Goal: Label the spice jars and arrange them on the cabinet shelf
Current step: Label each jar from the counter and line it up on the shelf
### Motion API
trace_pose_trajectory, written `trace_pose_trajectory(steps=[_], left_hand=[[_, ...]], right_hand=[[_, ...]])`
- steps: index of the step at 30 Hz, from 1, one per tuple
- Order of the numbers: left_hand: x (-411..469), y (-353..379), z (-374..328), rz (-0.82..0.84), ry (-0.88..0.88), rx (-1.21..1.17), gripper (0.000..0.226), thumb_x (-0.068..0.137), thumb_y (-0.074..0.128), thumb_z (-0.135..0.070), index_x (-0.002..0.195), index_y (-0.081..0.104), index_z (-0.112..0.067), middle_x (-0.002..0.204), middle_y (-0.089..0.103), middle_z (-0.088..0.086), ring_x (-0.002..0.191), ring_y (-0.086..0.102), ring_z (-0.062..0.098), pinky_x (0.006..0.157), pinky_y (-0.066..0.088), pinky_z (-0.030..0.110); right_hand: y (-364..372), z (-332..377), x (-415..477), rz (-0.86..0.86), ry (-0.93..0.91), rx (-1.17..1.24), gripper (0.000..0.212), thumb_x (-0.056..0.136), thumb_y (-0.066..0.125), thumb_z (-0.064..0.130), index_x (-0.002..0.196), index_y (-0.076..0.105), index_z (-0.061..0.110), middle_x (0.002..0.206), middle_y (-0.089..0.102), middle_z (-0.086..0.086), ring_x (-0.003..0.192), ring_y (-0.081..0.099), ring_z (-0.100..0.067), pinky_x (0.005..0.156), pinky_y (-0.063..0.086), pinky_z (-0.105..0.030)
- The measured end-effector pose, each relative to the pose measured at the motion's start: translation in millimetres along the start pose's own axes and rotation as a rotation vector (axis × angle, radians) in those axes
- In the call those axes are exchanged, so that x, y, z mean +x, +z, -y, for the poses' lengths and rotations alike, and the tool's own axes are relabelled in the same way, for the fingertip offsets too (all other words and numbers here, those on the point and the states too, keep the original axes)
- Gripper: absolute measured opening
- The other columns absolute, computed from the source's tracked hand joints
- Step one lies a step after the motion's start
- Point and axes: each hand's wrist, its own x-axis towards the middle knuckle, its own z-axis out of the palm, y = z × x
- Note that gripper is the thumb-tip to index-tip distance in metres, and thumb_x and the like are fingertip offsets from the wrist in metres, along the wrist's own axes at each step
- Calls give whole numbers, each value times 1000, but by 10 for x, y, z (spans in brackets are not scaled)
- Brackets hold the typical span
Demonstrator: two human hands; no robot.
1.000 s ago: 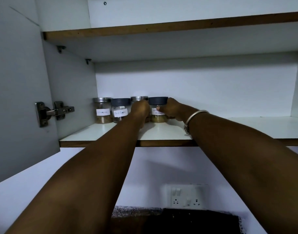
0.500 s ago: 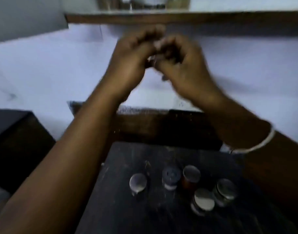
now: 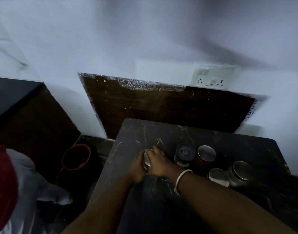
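You had both hands on one small spice jar [image 3: 147,160] that stood on the dark table [image 3: 141,132], a little to the left of the other jars. Your left hand [image 3: 137,166] was wrapped around its left side, and your right hand [image 3: 159,163] was closed over its top and right side, so only a piece of the shiny metal lid showed between them. I judged this jar to be glass with a smooth steel lid: stiff, rather light, and fragile if it fell on that hard top. The lid looked slippery, so the body was the better place to hold, with the fingers around the wall and not only on the cap. Whether the jar already had a label, I could not tell, because your hands covered it. Four more jars waited just to the right: a dark-lidded jar [image 3: 185,153] beside a red jar [image 3: 204,157], and nearer to you a white-filled jar [image 3: 218,177] next to a large clear jar [image 3: 241,172]. They stood close together, so a jar taken from that group could knock its neighbour. The cabinet shelf was not in view.
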Motion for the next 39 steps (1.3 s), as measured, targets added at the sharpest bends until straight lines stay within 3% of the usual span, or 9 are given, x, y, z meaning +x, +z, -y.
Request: trace_pose_trajectory(steps=[3, 8, 12, 17, 22, 24, 29, 36, 39], left_hand=[[-10, 128, 122, 14, -16, -68, 59, 95, 69, -14, 149, 44, -13, 146, 54, 3, 132, 51, 10, 100, 34, 7], [-106, 85, 48, -34, 91, -273, 46, 93, 69, 1, 132, 56, -18, 130, 66, 3, 121, 64, 17, 109, 49, 38], [-278, -439, -300, 68, 168, -292, 62, 80, 84, -14, 130, 59, -41, 122, 63, -21, 113, 65, 11, 85, 56, 20], [-472, -954, -1300, 271, 271, -580, 70, 76, 76, -29, 140, 51, -14, 133, 58, 22, 121, 61, 37, 96, 52, 49], [-802, -945, -2319, 357, 468, -843, 93, 64, 83, -28, 145, 40, -11, 123, 56, 20, 107, 60, 32, 85, 51, 43], [-919, -934, -2556, 338, 531, -881, 83, 67, 76, -26, 142, 43, -10, 116, 59, 19, 102, 62, 31, 81, 51, 43], [-1146, -859, -2948, 371, 551, -1012, 119, 65, 88, -57, 146, 35, 12, 105, 71, 21, 92, 72, 35, 81, 61, 46], [-1203, -734, -3123, 348, 533, -1029, 112, 73, 78, -66, 148, 37, 7, 123, 56, 34, 112, 56, 48, 98, 45, 61], [-1176, -763, -3241, 244, 563, -1024, 118, 64, 83, -68, 149, 39, 1, 133, 56, 34, 120, 57, 51, 102, 47, 60]], right_hand=[[217, -117, 82, -128, -36, 39, 83, 80, 78, 31, 151, 36, 29, 149, 38, -11, 136, 48, -38, 110, 46, -43], [-44, -127, 14, -109, -59, 256, 89, 73, 87, 23, 151, 43, 23, 145, 46, -10, 131, 54, -29, 107, 48, -38], [-917, -1, -424, -18, -77, 483, 85, 67, 89, 20, 137, 42, 32, 135, 54, 1, 120, 58, -16, 95, 55, -34], [-2009, 337, -1236, -62, -450, 857, 71, 66, 78, 5, 132, 53, 9, 127, 61, -5, 116, 62, -19, 90, 55, -33], [-2508, 717, -1836, -157, -628, 1210, 65, 61, 61, 11, 126, 63, 14, 121, 64, -12, 102, 66, -25, 73, 56, -35], [-2606, 828, -2005, -292, -674, 1219, 50, 69, 60, 17, 119, 67, 16, 115, 65, -12, 97, 65, -29, 75, 53, -45], [-2808, 959, -2342, -513, -661, 1079, 28, 79, 61, 29, 105, 69, 21, 100, 64, -15, 86, 55, -42, 57, 30, -85], [-2891, 1027, -2606, -617, -549, 1017, 33, 75, 61, 37, 106, 65, 26, 107, 61, -15, 84, 59, -36, 62, 42, -72], [-2940, 1058, -2679, -727, -452, 885, 45, 74, 64, 53, 115, 58, 36, 119, 65, 2, 96, 70, -12, 74, 56, -35]])
